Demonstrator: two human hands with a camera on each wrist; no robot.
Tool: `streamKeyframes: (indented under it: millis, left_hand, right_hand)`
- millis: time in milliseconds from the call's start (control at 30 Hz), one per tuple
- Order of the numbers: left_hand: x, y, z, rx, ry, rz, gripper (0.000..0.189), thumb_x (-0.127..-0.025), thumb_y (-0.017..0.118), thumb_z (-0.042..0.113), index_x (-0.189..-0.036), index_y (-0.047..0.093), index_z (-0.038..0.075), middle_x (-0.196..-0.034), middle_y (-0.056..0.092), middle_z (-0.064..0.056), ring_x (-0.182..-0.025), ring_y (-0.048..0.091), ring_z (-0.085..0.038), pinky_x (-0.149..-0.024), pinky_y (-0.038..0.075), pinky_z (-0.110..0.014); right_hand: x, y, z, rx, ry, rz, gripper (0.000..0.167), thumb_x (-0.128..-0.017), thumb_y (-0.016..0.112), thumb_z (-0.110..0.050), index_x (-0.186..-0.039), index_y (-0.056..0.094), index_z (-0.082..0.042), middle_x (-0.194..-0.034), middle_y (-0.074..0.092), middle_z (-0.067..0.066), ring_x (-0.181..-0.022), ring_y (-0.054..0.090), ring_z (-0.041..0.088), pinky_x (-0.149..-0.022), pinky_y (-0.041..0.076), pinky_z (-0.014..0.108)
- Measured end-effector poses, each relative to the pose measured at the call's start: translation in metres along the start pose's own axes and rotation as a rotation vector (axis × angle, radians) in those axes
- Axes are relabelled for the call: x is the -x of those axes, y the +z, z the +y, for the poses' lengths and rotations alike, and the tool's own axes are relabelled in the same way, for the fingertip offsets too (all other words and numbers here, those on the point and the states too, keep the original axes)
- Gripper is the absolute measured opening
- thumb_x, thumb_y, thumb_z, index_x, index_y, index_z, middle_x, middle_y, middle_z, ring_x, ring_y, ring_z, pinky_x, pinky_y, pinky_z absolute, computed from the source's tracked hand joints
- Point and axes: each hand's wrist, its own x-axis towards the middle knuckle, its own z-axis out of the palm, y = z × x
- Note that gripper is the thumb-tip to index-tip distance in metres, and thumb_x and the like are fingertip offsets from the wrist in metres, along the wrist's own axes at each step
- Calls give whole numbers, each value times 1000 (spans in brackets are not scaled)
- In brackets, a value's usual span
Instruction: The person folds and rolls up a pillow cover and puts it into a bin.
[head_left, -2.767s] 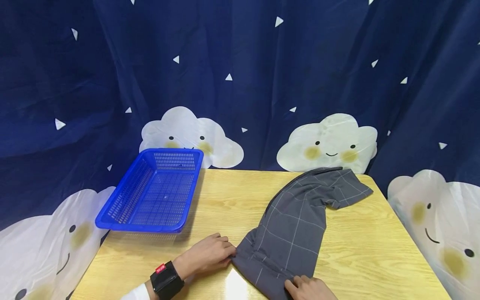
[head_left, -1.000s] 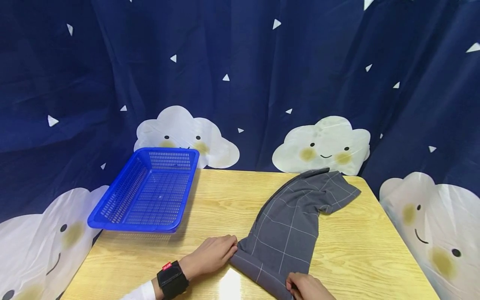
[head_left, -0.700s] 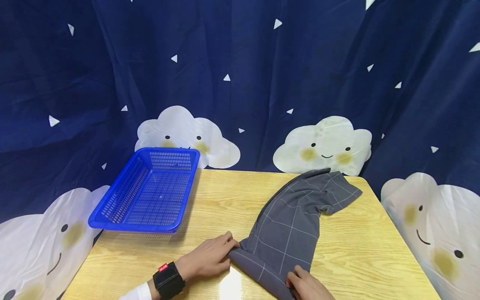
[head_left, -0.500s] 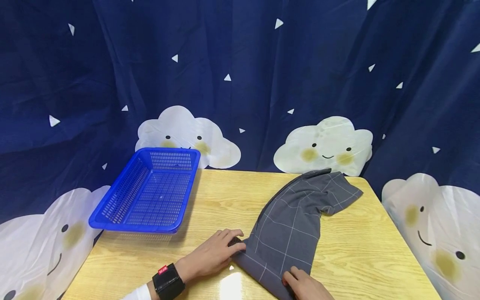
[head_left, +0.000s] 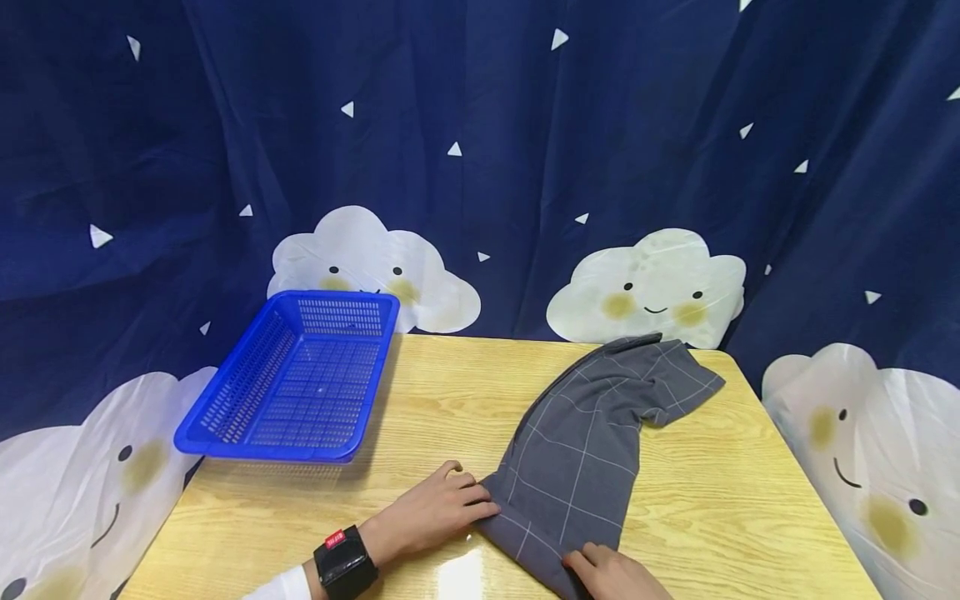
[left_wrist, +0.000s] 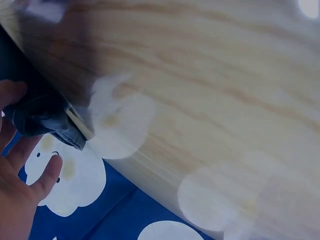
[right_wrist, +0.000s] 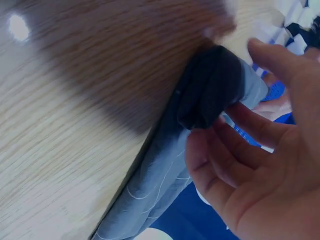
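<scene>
Before navy curtain (head_left: 480, 83), on wooden table (head_left: 712, 500), probably rolling up gray garment (head_left: 581, 458): curls fingers of right hand (head_left: 617, 573) round near edge, touches it with loose-fingered left hand (head_left: 433, 510); next likely needs turning evenly forward

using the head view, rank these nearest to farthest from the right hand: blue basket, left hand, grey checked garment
1. Grey checked garment: touching the right hand.
2. Left hand: to the left, at the garment's left edge.
3. Blue plastic basket: far left, beyond the left hand.

The left arm (head_left: 382, 537) has a white sleeve (head_left: 281, 587) and black wristband (head_left: 347, 570) with red label (head_left: 334, 539).
</scene>
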Motion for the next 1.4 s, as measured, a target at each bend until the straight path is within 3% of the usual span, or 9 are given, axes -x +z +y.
streamKeyframes:
  millis: [67, 200, 367, 500, 667, 900, 1067, 1233, 1400]
  left_hand:
    - [0, -2, 0, -9, 10, 1, 37, -85, 61, 31, -121, 56, 29, -105, 57, 14, -94, 51, -8, -87, 39, -37]
    - [0, -8, 0, 18, 16, -10, 32, -89, 57, 26, -120, 56, 26, -101, 60, 14, -88, 51, -7, -84, 39, -33]
    - [4, -16, -1, 154, -33, -35, 31, -90, 55, 17, -120, 53, 25, -100, 59, 14, -88, 51, -5, -81, 39, -29]
    - [5, -18, -1, 264, -77, -47, 28, -91, 53, 16, -117, 51, 26, -98, 59, 16, -87, 52, -4, -78, 39, -27]
    - [6, -14, -1, 292, -123, -36, 17, -95, 47, 21, -110, 48, 26, -84, 49, 18, -77, 49, -2, -73, 37, -23]
    - [-1, -11, -2, 252, -137, -1, 4, -96, 43, 23, -96, 47, 24, -92, 40, 14, -77, 40, -1, -67, 37, -19]
    - [-5, -12, -1, 156, -125, -11, 4, -91, 50, 25, -92, 47, 23, -91, 41, 12, -78, 44, -5, -66, 37, -23]
    - [-8, -10, 3, 50, -104, -23, 24, -83, 60, 35, -99, 48, 23, -101, 46, 9, -92, 48, -11, -80, 40, -32]
    - [-15, -17, 14, -40, -14, -16, 25, -85, 58, 34, -108, 51, 26, -118, 46, 6, -108, 44, -14, -93, 36, -40]
  right_hand:
    - [0, 1, 0, 16, -21, 19, 63, -80, 46, -67, -103, 62, -10, -74, 48, -7, -62, 43, 1, -51, 41, 24]
    - [0, 0, 0, 18, -25, 14, 65, -80, 47, -66, -104, 61, -7, -76, 53, -5, -64, 48, 2, -52, 43, 24]
    - [0, -3, -4, -94, 14, -27, 62, -80, 51, -64, -108, 57, -9, -79, 58, -6, -67, 53, -1, -53, 45, 25]
    - [0, -4, -6, -236, 45, -52, 55, -81, 55, -59, -112, 50, -14, -69, 54, -13, -57, 47, -5, -47, 41, 21]
    - [0, -2, -1, -326, 26, -49, 30, -89, 56, -33, -113, 44, -20, -59, 39, -18, -46, 37, -4, -42, 34, 18]
    - [-2, 2, 13, -319, -109, 11, 21, -90, 53, -17, -111, 49, -20, -88, 53, -13, -70, 47, -5, -53, 42, 20]
    - [-4, -3, 23, -369, -136, 16, 18, -91, 52, -16, -108, 55, -15, -88, 49, -14, -70, 42, -5, -55, 39, 19]
    - [-7, -6, 31, -454, -128, -4, 17, -93, 48, -17, -107, 57, -12, -88, 53, -14, -69, 44, -5, -56, 40, 20]
    - [-8, -1, 37, -429, -133, 64, 19, -94, 48, -17, -105, 61, -10, -84, 53, -14, -66, 42, -6, -54, 38, 18]
